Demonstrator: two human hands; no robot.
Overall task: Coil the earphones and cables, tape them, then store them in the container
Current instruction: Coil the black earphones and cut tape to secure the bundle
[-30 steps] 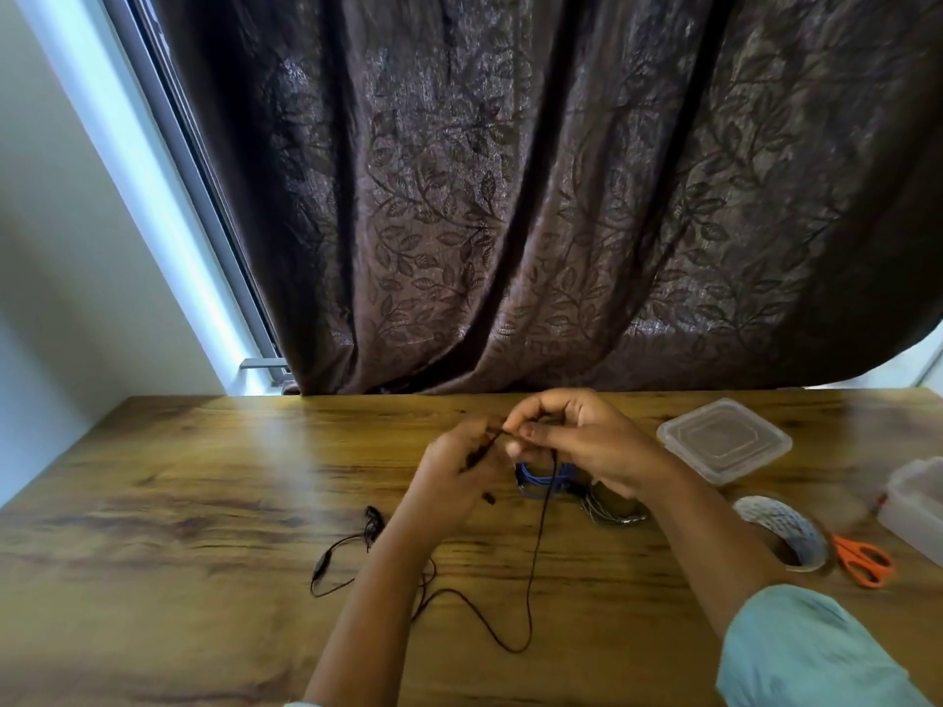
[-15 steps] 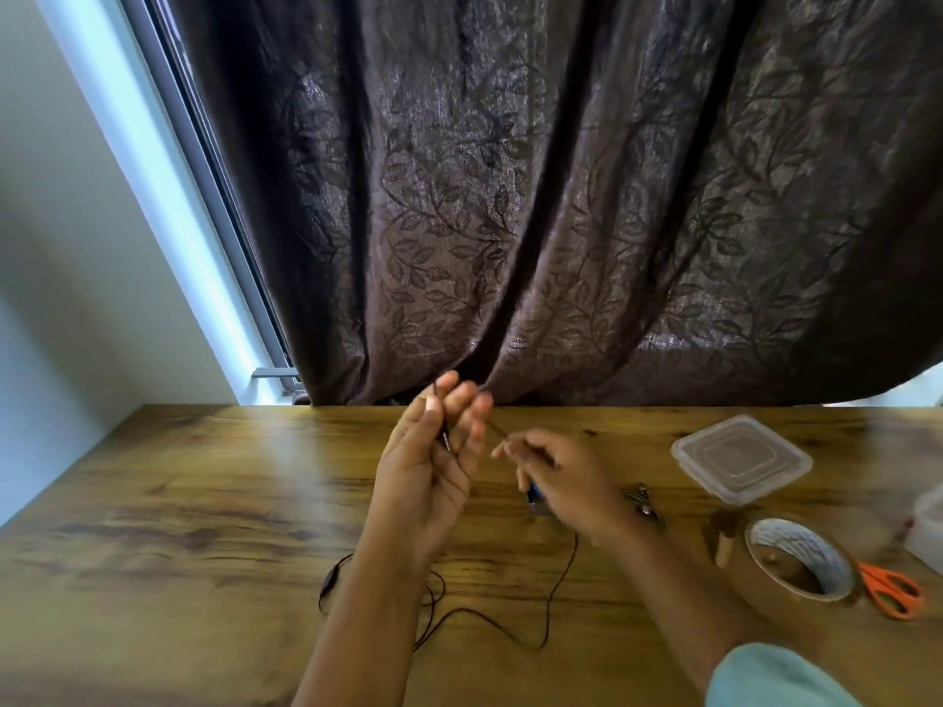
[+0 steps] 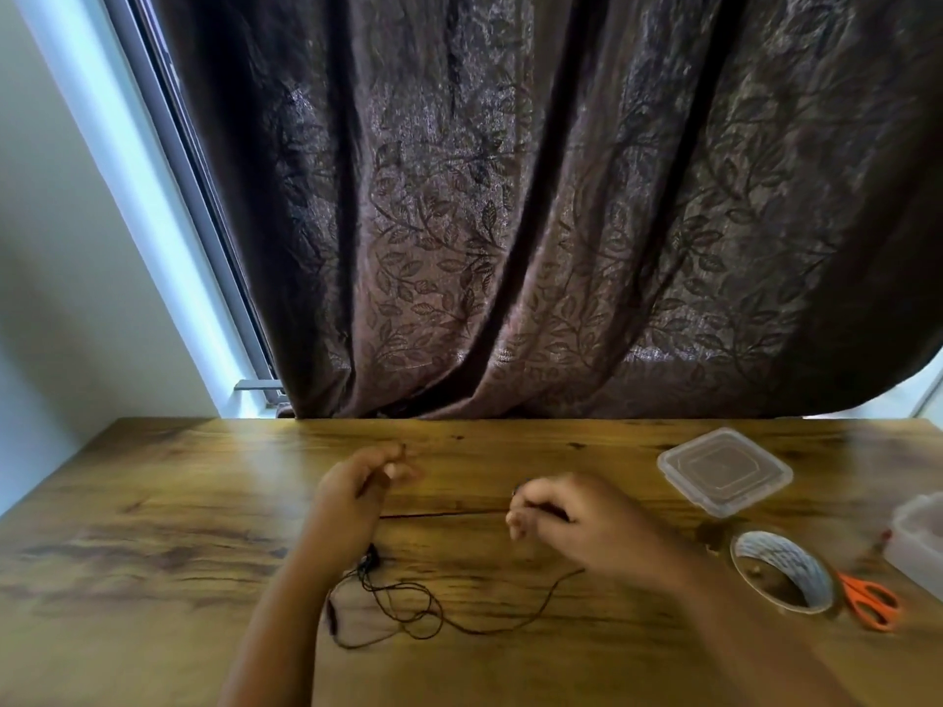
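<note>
Black earphone cable [image 3: 408,612] lies mostly loose on the worktop [image 3: 153,528] toward its near edge, tangled loops by the left forearm, one strand trailing right under the right wrist. A taut stretch runs between the two hands above the middle of the worktop. Left hand [image 3: 357,489] is curled, pinching what looks like one end of the cable; blur makes that uncertain. Right hand [image 3: 556,512] is closed around the strand.

Risks: the loose loops near the forearm look knotted, so pulling the strand tight may snag or tighten the tangle instead of feeding a clean coil. Thin cable may slip from the left pinch and the coil start is lost. Left forearm may drag the loops off the near edge.

Tape roll [image 3: 783,574] and orange scissors [image 3: 867,602] sit by the right edge, well apart from the cable; lid [image 3: 724,469] toward the far right corner, container [image 3: 918,543] cut off at the right edge.
</note>
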